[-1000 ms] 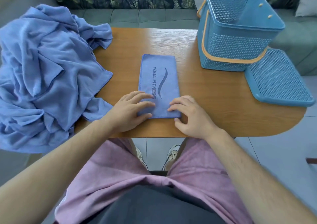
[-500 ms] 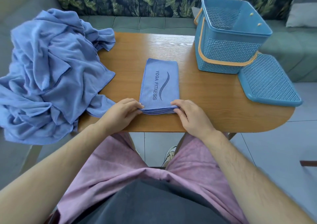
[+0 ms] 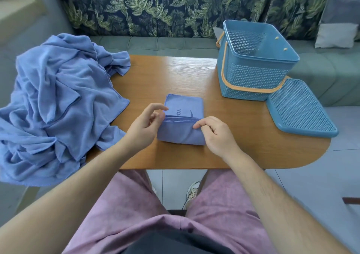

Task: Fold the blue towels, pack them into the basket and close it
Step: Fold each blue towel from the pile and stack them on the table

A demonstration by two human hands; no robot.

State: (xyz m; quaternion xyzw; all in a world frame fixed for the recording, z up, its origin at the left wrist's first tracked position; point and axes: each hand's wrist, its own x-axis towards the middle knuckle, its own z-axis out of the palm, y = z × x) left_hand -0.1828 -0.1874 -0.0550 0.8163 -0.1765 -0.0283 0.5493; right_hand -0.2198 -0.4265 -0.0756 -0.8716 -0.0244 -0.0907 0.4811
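A small blue towel [image 3: 183, 135] is being folded on the counter [image 3: 175, 78], close to its near edge. The near half is lifted and laid over the far half, so that the towel gets short enough to fit in the basket. The left corner of this flap is pinched by the left hand [image 3: 145, 129], with the first finger lifted free. The right corner is pinched by the right hand [image 3: 216, 135] between thumb and first finger, and the other fingers are curled in. Both corners are held at once so that the edges can be lined up and a straight fold is made.

Left of the towel, a big heap of blue towels [image 3: 58, 105] is piled, partly on the counter and partly hanging over its edge. It is kept to the side, so room is left for folding. These towels are judged not yet folded.

Right of the towel and a little further off, the lid [image 3: 300, 107] is laid flat, taken off so that towels can be put in. Beyond the towel to the right, the basket [image 3: 253, 78] is stood open, and nothing can be seen inside. Its orange handle [image 3: 225, 74] is laid down, so the opening is not blocked. Far behind the towel, a green sofa [image 3: 155, 43] is seen.
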